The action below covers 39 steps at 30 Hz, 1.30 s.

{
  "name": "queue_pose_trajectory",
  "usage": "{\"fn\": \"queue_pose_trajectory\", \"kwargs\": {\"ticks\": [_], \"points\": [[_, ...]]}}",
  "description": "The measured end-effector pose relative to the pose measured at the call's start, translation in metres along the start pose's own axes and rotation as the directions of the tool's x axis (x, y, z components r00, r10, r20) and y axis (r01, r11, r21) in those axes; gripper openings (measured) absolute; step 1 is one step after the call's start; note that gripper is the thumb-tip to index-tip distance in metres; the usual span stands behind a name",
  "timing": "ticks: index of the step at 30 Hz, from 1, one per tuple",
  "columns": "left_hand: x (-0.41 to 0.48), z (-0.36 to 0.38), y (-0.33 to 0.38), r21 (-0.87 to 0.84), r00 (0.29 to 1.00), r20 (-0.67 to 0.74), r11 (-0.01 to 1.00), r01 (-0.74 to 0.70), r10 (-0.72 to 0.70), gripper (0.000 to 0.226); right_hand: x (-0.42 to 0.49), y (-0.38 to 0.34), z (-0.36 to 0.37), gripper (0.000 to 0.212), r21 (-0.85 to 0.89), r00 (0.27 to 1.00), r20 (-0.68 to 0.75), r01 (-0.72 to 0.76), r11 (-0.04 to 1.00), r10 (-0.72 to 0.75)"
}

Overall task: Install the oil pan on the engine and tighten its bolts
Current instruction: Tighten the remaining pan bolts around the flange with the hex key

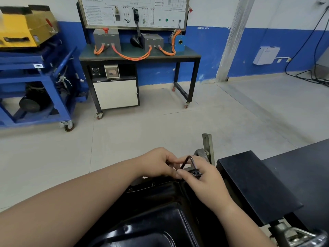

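Nearest us, the pan (160, 216) sits in place, bolts (153, 184) in its flange. Our left hand (156, 163) and right hand (206, 179) both pinch the hex key (185, 162) with curled fingers. We judge tightening unfinished.

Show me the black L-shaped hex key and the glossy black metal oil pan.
black L-shaped hex key (185, 162), head view, left leg below the bend.
glossy black metal oil pan (156, 198), head view, top surface between the forearms.

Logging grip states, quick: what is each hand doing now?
Left hand: pinches the hex key by one arm.
Right hand: grips the same hex key near its bend.
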State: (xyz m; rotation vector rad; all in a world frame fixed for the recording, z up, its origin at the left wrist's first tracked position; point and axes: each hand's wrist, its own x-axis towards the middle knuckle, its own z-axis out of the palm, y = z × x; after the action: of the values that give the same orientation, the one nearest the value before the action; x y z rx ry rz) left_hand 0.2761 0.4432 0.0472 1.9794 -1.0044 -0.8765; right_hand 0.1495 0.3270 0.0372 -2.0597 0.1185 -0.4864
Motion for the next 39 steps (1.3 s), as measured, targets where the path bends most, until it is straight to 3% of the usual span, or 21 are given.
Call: {"fn": "queue_pose_trajectory", "kwargs": {"ticks": [4,9,13,17,24,30,34,37,39], "points": [[-0.0011,-0.0005,-0.0005,0.017,1.0,0.021,1.0,-0.015,0.015,0.022,-0.0003,0.0004,-0.0043,0.04,-0.004,1.0,0.017,0.001,1.0,-0.001],[-0.0016,-0.0008,-0.0004,0.046,0.999,0.024,0.999,-0.028,0.027,0.017,0.0018,0.0005,-0.0011,0.015,0.026,0.992,-0.076,-0.098,0.995,0.1],[-0.0006,0.0002,0.0006,0.058,1.0,0.001,0.998,-0.023,0.023,0.014,0.0016,-0.0009,0.0044,0.026,0.003,0.985,-0.14,-0.103,0.995,0.103],[-0.0008,0.0006,0.0005,0.056,0.999,0.003,0.998,-0.034,0.034,0.019,-0.0002,-0.002,0.0026,0.012,0.006,0.995,-0.075,-0.07,0.998,0.07],[-0.0005,-0.0013,-0.0006,0.048,0.999,0.011,0.998,-0.045,0.045,0.034,0.0003,-0.0056,-0.0035,0.037,0.094,0.997,0.02,-0.07,0.993,0.069],[-0.0008,-0.0014,-0.0017,0.04,0.999,-0.002,0.999,-0.036,0.036,0.02,0.0037,-0.0069,-0.001,0.013,0.065,0.986,-0.114,-0.113,0.992,0.119],[-0.0002,0.0032,0.0015,0.031,0.998,-0.019,0.998,-0.052,0.053,0.023,0.0053,-0.0053,0.0016,0.022,-0.048,0.989,-0.128,-0.084,0.995,0.077],[0.0014,0.0033,0.0026,0.073,0.997,-0.043,0.996,-0.058,0.061,0.035,0.0031,-0.0044,0.0007,0.011,-0.01,0.997,-0.048,-0.059,0.998,0.058],[0.0021,0.0022,0.0016,0.067,0.998,-0.038,0.996,-0.055,0.058,0.037,-0.0004,-0.0028,-0.0022,0.023,-0.01,1.0,0.009,-0.018,1.0,0.018]]}}
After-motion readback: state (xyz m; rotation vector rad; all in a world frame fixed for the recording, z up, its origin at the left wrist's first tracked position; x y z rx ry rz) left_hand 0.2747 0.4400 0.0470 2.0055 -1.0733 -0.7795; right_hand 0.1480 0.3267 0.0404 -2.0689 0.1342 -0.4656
